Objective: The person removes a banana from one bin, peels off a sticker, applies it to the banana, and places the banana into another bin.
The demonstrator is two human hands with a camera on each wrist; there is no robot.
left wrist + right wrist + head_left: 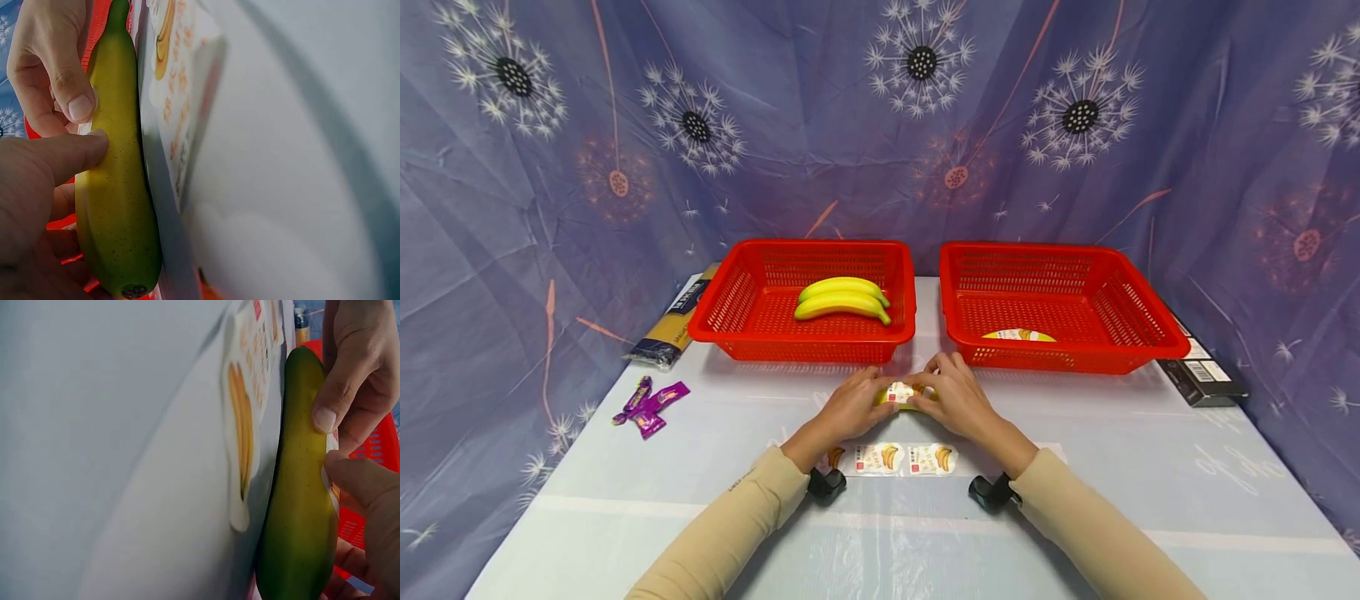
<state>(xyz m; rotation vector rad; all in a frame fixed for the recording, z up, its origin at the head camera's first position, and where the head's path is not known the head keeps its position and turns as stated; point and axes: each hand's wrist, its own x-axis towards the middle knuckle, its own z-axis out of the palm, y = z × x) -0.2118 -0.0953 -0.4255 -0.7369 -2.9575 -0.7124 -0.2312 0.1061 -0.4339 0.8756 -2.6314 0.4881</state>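
Note:
A yellow banana (901,403) lies on the table between my two hands, just in front of the baskets. My left hand (853,404) grips its left end and my right hand (955,396) grips its right end. A white label (898,391) sits on the banana's top, and both thumbs meet at it. In the left wrist view the banana (119,206) fills the frame beside a sticker sheet (178,94). The right wrist view shows the banana (297,506) and the label's edge (330,470) under my thumb. Two banana-printed stickers (906,459) lie on the table near my wrists.
Two red baskets stand at the back: the left basket (741,287) holds two bananas (842,300), the right basket (1135,317) holds a yellow label (1018,335). Purple candy wrappers (647,404) and a pasta pack (677,321) lie left. A black box (1198,375) lies right.

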